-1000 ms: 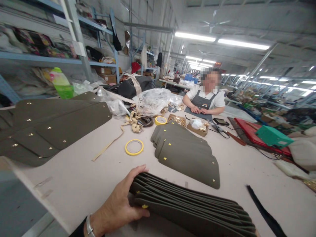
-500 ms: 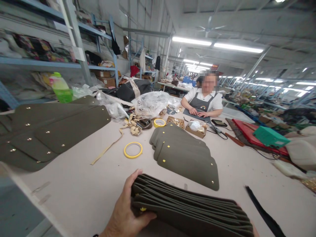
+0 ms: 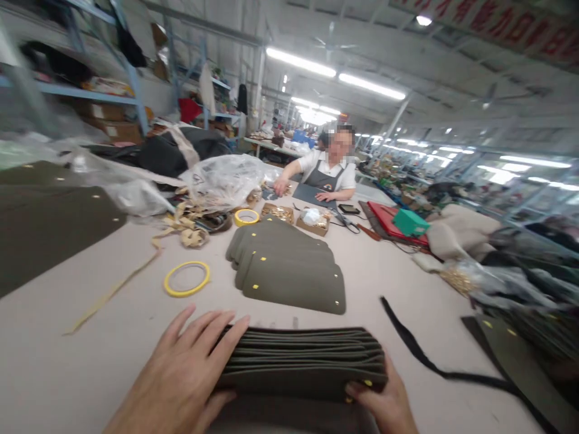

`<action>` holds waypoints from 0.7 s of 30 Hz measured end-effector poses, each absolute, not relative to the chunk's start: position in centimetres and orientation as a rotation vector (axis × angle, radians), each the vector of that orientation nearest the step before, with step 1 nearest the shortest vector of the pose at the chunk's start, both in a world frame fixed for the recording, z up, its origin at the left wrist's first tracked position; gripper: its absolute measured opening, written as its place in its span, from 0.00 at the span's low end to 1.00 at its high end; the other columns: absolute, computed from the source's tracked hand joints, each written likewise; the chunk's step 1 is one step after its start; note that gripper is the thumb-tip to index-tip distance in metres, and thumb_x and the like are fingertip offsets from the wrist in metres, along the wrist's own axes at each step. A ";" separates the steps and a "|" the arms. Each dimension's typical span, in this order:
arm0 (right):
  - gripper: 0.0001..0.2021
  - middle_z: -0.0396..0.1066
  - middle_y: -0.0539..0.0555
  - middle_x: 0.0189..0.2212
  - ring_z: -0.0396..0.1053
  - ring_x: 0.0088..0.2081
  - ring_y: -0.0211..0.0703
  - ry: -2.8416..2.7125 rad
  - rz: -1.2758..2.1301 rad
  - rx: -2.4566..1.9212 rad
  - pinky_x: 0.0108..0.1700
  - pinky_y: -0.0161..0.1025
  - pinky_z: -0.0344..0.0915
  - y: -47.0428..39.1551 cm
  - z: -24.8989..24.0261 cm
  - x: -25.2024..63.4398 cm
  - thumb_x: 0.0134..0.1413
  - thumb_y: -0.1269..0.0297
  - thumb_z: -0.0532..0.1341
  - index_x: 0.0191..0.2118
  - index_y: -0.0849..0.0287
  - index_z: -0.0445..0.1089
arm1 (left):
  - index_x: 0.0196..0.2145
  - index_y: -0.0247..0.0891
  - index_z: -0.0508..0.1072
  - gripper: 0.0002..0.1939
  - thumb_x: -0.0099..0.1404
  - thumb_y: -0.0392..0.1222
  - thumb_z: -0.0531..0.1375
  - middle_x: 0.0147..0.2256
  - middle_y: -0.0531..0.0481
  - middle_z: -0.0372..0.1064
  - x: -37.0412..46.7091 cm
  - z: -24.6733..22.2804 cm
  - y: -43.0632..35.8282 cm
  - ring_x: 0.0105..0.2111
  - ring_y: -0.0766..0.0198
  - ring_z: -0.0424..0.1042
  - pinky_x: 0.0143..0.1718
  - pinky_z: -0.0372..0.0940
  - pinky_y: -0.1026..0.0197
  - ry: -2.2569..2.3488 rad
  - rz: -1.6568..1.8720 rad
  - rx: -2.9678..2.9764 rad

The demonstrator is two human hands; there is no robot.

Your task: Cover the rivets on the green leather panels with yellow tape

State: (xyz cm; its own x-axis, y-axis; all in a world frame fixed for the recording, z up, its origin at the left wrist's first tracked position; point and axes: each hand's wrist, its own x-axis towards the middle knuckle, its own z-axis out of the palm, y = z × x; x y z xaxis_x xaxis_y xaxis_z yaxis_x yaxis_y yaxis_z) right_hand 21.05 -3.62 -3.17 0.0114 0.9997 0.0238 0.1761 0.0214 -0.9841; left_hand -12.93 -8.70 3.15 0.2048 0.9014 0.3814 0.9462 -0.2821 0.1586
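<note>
A bundle of dark olive panels is held on edge at the near side of a pale worktable, its layers fanned slightly along the top. The left hand clasps one end, fingers spread over the upper edges and thumb on the near face; the right hand grips the opposite end, its thumb pressed beside small yellow marks.

Just beyond lies an overlapping pile of olive panels with yellow tabs and metal studs. A roll of yellow tape rests to its left, near a beige strip; a black strap trails across the right. Farther back stand two small cartons of gold-coloured pieces, near a clear plastic bag. Across the table, a co-worker in a dark apron has one hand on a dark sheet and the other stretched toward the bag. At right, a green box sits on a red slab.
</note>
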 end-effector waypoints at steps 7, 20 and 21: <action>0.52 0.68 0.60 0.56 0.68 0.55 0.54 -1.433 1.035 -1.338 0.57 0.51 0.64 -4.3 -1.1 20.4 0.35 0.76 0.66 0.68 0.57 0.44 | 0.65 0.50 0.54 0.45 0.50 0.31 0.59 0.54 0.45 0.68 -7.6 4.1 -5.5 0.49 0.47 0.69 0.51 0.63 0.44 -1.714 -0.256 -2.618; 0.24 0.60 0.62 0.61 0.56 0.63 0.59 -2.105 0.045 -1.276 0.60 0.58 0.61 -6.9 2.7 21.5 0.53 0.69 0.64 0.57 0.55 0.63 | 0.66 0.51 0.50 0.43 0.54 0.31 0.55 0.56 0.45 0.67 -7.0 3.9 -4.7 0.49 0.49 0.70 0.47 0.65 0.49 -1.686 -0.135 -2.649; 0.25 0.61 0.62 0.60 0.56 0.63 0.60 -2.115 0.023 -1.287 0.60 0.58 0.62 -6.8 2.8 21.5 0.53 0.68 0.64 0.57 0.56 0.63 | 0.66 0.51 0.50 0.43 0.55 0.31 0.55 0.55 0.45 0.67 -7.0 3.9 -4.8 0.48 0.49 0.70 0.47 0.65 0.48 -1.681 -0.133 -2.649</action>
State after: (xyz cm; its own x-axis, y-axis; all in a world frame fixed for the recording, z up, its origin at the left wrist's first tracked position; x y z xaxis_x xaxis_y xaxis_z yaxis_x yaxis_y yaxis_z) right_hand 21.48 -6.79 2.81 -0.3037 0.7989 0.5191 0.7876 0.5171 -0.3350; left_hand -6.99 -4.76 3.91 0.4233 0.9031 0.0720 0.9032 -0.4269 0.0445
